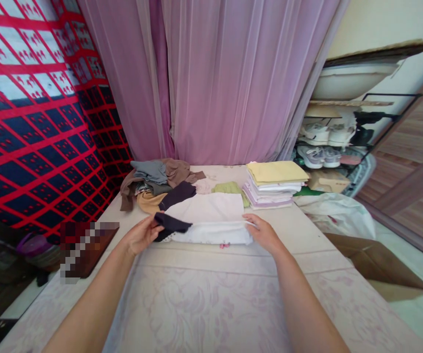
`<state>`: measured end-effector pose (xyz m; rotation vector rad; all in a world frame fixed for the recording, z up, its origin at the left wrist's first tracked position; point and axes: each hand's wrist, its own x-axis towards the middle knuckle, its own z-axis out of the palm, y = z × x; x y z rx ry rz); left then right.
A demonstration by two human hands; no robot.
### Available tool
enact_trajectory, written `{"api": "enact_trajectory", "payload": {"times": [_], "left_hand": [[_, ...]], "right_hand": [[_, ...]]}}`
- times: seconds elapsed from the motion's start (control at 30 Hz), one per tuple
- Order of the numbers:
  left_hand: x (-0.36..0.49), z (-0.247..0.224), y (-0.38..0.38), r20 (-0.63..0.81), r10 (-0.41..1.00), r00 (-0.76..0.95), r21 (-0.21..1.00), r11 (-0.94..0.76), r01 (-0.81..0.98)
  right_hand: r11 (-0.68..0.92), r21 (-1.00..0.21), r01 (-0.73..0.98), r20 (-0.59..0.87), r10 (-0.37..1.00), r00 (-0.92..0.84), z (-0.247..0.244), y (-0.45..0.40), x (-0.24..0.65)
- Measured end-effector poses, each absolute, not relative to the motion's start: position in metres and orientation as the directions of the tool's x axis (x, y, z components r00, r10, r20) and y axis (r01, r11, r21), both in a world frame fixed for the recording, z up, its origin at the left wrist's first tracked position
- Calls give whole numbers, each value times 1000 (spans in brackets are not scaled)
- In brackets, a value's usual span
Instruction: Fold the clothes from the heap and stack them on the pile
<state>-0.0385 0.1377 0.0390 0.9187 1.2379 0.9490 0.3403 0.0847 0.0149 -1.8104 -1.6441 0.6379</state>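
A white garment with dark parts [213, 208] lies spread on the pale patterned bedding [189, 304], its near part turned over into a flat layer. Between the fingertips of my left hand [144, 235] is a dark section at the garment's left end. My right hand [265, 233] pinches the white edge at the right end. Small pink marks show along the near edge. Another dark part stretches back toward a pile of loose clothes [167, 174] in brown, grey and tan. A crumpled green cloth [229, 188] sits just behind the garment.
Back right stands a stack of folded clothes [276, 184], yellow on top. Beyond the bed's right edge are a cardboard box [377, 264], a plastic bag [336, 211] and a shoe rack [325, 132]. Purple curtains [233, 83] hang behind; a red-and-black patterned cloth [42, 122] hangs left.
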Motion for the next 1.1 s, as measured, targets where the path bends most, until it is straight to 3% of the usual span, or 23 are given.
{"api": "enact_trajectory", "payload": {"times": [0.07, 0.13, 0.2, 0.27, 0.37, 0.57, 0.67, 0.83, 0.93, 1.1], "left_hand": [[-33, 32, 147, -244, 970, -24, 969, 244, 36], [-34, 20, 149, -77, 987, -140, 932, 121, 341], [-40, 7, 145, 93, 978, -187, 736, 59, 674], [-47, -4, 137, 145, 974, -172, 509, 75, 858], [-51, -15, 126, 112, 982, -153, 348, 105, 931], [-35, -8, 114, 161, 981, -112, 396, 39, 917], [-29, 7, 106, 142, 979, -149, 456, 69, 887], [-39, 18, 82, -5, 997, -72, 395, 68, 916], [-47, 8, 68, 15, 1000, 9, 319, -14, 948], [-47, -5, 64, 233, 971, 55, 275, -120, 954]], "right_hand": [[-192, -698, 689, 43, 950, 309, 11, 89, 340], [-338, -604, 721, -4, 907, 422, 9, 85, 341], [-422, -474, 773, -84, 895, 437, 7, 77, 342], [-428, -394, 814, -165, 904, 395, 8, 69, 340], [-342, -373, 863, -198, 937, 286, 8, 64, 331], [-256, -312, 915, 25, 961, 277, -4, 67, 314], [-241, -436, 867, 145, 932, 332, -5, 66, 327], [72, -827, 558, 239, 943, 232, 5, 53, 361], [88, -902, 423, 151, 981, 118, 2, 43, 363], [29, -926, 378, 59, 996, 67, -15, 33, 351]]}}
